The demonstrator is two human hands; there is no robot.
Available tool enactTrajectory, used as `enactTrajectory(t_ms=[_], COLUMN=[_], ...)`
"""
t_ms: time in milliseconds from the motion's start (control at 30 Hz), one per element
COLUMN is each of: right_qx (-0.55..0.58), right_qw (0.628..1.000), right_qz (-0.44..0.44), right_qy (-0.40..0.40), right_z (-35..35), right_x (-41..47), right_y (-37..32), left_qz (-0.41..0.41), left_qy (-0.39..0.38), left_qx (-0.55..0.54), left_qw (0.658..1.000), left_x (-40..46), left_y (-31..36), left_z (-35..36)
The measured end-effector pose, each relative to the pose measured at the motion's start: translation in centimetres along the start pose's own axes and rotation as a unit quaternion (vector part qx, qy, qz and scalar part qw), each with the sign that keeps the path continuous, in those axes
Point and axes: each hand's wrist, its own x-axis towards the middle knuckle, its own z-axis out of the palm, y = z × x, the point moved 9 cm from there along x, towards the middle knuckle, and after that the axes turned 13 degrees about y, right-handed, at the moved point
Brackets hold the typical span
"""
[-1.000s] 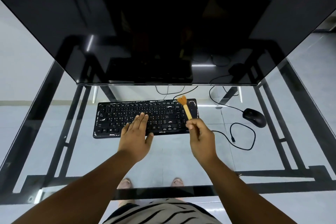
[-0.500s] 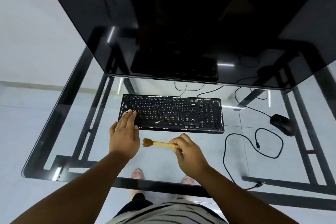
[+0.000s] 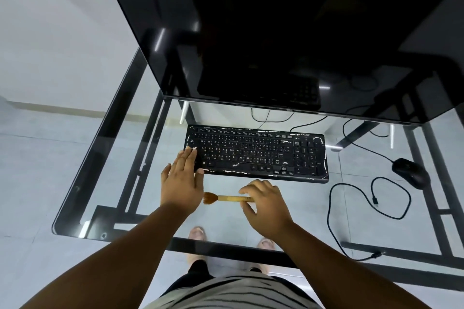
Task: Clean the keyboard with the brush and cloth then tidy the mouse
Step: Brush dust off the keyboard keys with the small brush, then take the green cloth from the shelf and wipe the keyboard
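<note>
Since a second ago my right hand [image 3: 266, 204] has brought the brush [image 3: 227, 198] off the keyboard [image 3: 258, 153] and down level above the glass desk [image 3: 301, 208], bristles pointing left. Brushing looks finished or paused; I judge the next move is setting the brush down, with no cloth in view. Right fingers curl round the handle. My left hand [image 3: 182, 183] lies flat, straight fingers on the keyboard's left end. Mouse [image 3: 410, 173] sits well right

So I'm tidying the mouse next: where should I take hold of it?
Grip the mouse across its rounded body from above, fingers on its two long sides. It sits flat on the glass desk, with its cable leading off the far end.
</note>
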Motion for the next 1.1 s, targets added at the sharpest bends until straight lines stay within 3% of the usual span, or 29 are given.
enactTrajectory(t_ms=[200, 533, 900, 1100], right_qx=[0.072, 0.152, 0.184, 0.154], right_qw=[0.997, 0.969, 0.891, 0.892], right_qz=[0.023, -0.071, -0.216, -0.233], right_qy=[0.029, 0.18, 0.355, 0.357], right_z=[-2.8, -12.3, -23.2, -25.2], right_x=[4.0, 17.6, 28.3, 35.1], right_y=[-3.0, -16.7, -33.4, -40.3], left_qz=[0.017, 0.088, 0.12, 0.08], left_qy=[0.042, 0.239, 0.398, 0.43], left_qx=[-0.012, -0.036, -0.036, -0.028], left_qw=[0.999, 0.966, 0.909, 0.899], left_x=[3.1, 11.8, 21.3, 26.6], left_y=[0.1, 0.2, -3.3, -5.9], left_z=[-3.7, -20.8, -37.8, -42.7])
